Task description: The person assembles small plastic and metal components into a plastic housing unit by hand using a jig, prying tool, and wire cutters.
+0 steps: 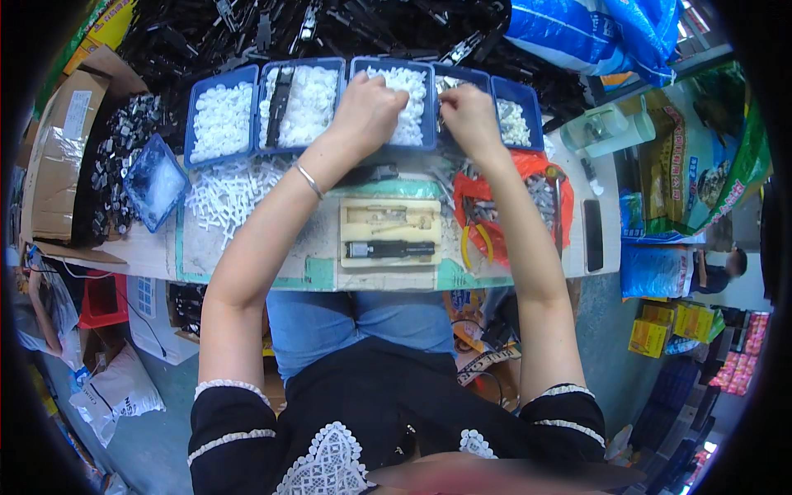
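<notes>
My left hand (pixel 369 113) reaches over the blue bin of small white plastic parts (pixel 412 87), its fingers curled down among them. What its fingertips hold, if anything, is hidden. My right hand (pixel 469 114) is at the neighbouring blue bin of shiny metal pieces (pixel 446 84), fingers pinched together. Whatever is in that pinch is too small to make out. On the table before me lies a cream fixture block (pixel 390 210), with a black elongated part (pixel 389 249) in its front recess. Another black part (pixel 371 174) lies behind the block, partly behind my left forearm.
More blue bins with white pieces (pixel 221 122) stand left, pale pieces (pixel 513 122) right. White sticks (pixel 233 198) are heaped left. A red bag of grey parts (pixel 540 198), yellow-handled pliers (pixel 478 246) and a phone (pixel 592 235) lie right. Black parts (pixel 206 33) pile up behind.
</notes>
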A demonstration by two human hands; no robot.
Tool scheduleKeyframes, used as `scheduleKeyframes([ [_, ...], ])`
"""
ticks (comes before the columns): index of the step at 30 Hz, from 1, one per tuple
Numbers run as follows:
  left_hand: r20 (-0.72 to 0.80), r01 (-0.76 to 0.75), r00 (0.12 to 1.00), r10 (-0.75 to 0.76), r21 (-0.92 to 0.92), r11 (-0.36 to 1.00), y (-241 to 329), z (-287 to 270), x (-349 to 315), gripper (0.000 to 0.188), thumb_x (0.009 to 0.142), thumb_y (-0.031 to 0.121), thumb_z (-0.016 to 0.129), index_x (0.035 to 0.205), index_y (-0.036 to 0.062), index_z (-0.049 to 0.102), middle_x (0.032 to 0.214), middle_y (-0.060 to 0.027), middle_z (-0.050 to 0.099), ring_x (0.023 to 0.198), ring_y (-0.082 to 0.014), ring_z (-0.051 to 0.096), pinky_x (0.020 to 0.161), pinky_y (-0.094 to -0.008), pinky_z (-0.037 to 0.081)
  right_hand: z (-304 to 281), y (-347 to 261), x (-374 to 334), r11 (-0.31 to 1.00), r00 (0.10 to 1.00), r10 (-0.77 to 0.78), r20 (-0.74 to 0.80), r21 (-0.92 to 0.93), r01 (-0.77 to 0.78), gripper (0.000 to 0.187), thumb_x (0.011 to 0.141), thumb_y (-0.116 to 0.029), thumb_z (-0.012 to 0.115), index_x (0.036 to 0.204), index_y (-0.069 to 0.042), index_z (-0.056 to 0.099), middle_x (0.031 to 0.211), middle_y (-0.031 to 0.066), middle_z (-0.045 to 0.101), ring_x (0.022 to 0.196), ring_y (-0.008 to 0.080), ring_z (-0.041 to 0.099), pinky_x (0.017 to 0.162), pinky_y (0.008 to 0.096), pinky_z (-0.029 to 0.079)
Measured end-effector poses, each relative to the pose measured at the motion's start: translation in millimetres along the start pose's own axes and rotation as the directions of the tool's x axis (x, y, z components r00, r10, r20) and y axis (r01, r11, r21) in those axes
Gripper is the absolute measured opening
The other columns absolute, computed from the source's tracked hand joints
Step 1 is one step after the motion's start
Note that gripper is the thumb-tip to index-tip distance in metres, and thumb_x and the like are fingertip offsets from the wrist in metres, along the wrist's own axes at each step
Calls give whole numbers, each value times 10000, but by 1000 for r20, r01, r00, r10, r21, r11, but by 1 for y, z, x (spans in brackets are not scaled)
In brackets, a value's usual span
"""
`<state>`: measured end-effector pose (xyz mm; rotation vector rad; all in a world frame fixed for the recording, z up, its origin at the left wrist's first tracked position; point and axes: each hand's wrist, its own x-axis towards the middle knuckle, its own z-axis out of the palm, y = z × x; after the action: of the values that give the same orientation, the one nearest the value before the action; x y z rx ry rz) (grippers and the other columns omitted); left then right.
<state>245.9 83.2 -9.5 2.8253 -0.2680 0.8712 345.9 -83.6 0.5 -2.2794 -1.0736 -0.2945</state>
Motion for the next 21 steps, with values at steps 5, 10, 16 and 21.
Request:
scheduleKeyframes([
  [5,-89,174,976,-201,-248,953,2,-18,-16,145,759,81,656,902,67,672,807,-64,674,775,-187,616,696,-319,437,-23,-19,-17,944,986,134,-98,316,-97,114,761,-29,596,852,25,641,782,96,639,688,155,621,633,260,488],
  [10,429,418,776,-462,-899,-133,47,-61,-59,221,873,120,617,1057,0,638,950,-38,647,841,-87,574,750,-219,464,-35,-91,-63,359,957,259,131,907,-222,127,819,19,631,892,-16,533,829,33,615,766,77,592,717,192,479],
  [16,510,254,755,-412,-807,-533,77,-72,-95,213,881,95,605,1069,-1,628,933,-45,632,815,-85,559,752,-219,461,-41,-118,-92,376,971,167,169,900,-221,141,815,40,621,840,-17,494,900,60,578,807,93,590,752,231,507],
  [21,495,229,748,-443,-818,-527,87,-79,-103,196,883,85,599,1055,-3,630,910,-43,635,812,-80,553,759,-222,461,-43,-124,-99,395,985,131,115,905,-158,156,795,35,644,814,-8,496,888,63,591,798,73,591,713,214,516],
])
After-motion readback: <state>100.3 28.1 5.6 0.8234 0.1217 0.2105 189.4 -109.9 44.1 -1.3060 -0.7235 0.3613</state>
